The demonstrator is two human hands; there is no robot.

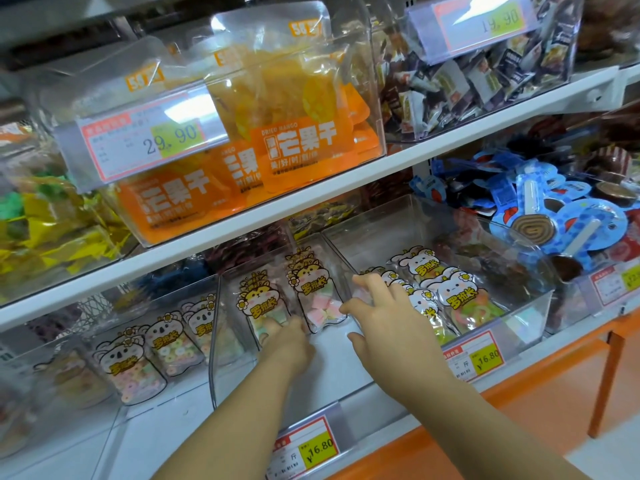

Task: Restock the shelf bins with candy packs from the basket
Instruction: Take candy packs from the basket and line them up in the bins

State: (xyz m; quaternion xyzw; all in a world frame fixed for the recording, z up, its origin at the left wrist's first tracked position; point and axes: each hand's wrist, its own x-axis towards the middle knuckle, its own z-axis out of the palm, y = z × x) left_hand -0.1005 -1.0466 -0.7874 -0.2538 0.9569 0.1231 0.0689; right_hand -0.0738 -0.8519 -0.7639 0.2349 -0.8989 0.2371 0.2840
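Note:
Both my hands reach into the clear middle bin point(221, 341) on the lower shelf. My left hand point(289, 344) touches the bottom of a hamster-shaped candy pack point(259, 306) standing at the bin's left. A second hamster pack point(317, 296) with pink and green sweets stands beside it. My right hand point(384, 320) has spread fingers that touch the second pack's right edge and reach over the divider toward the white-bear packs point(457, 296) in the right bin point(533, 306). The basket is out of view.
A left bin holds koala-shaped packs point(128, 368). Price tags reading 16.80 point(311, 448) hang on the bin fronts. Above, a bin of orange dried mango bags point(294, 143) sits on the white shelf edge point(311, 202). Blue lollipop packs point(561, 220) lie at the right.

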